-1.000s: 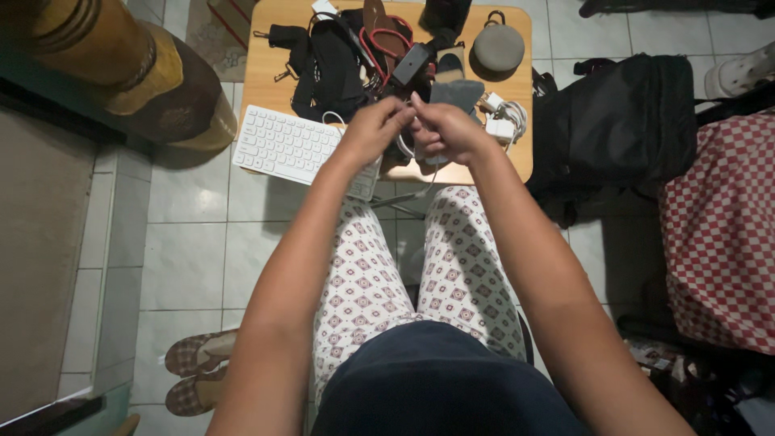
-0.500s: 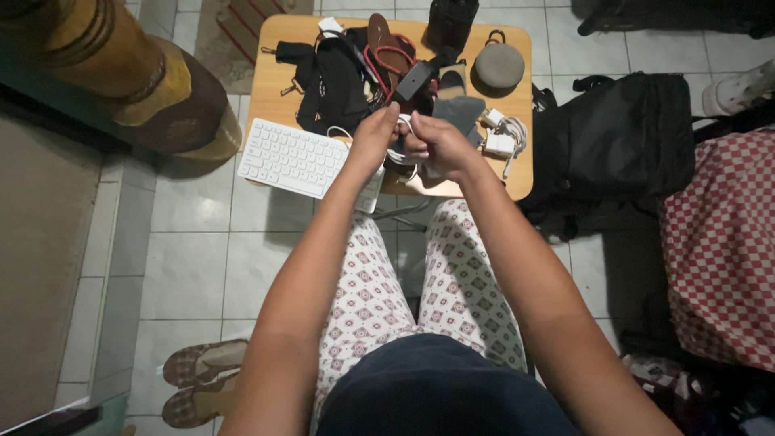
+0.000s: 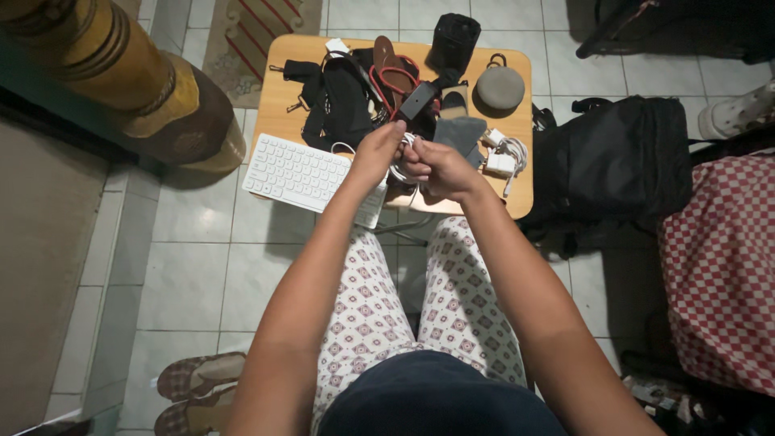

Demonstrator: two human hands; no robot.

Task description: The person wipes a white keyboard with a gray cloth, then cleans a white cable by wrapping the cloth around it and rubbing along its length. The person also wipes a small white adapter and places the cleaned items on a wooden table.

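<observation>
Left hand: the left hand [image 3: 375, 153] is curled, its fingertips pinched on a thin white cable [image 3: 401, 165] of smooth plastic sheath.
Right hand: the right hand [image 3: 436, 169] is closed in a loose fist around the same cable, knuckles touching the left fingertips.
Cable: loops are bunched between the two sets of fingers, and a strand hangs just below them.
Table: a small pale wooden table [image 3: 282, 121] with rounded corners is seen beneath the fingers.
Keyboard: a flat white plastic keyboard [image 3: 303, 173] lies just left of the left fingers.
Beyond the fingers: a tangle of black straps and a red cord [image 3: 387, 81], a round grey fabric pouch [image 3: 499, 87].
Right of the fingers: white plug blocks [image 3: 500, 157]; further off, a black fabric backpack [image 3: 617, 157].
</observation>
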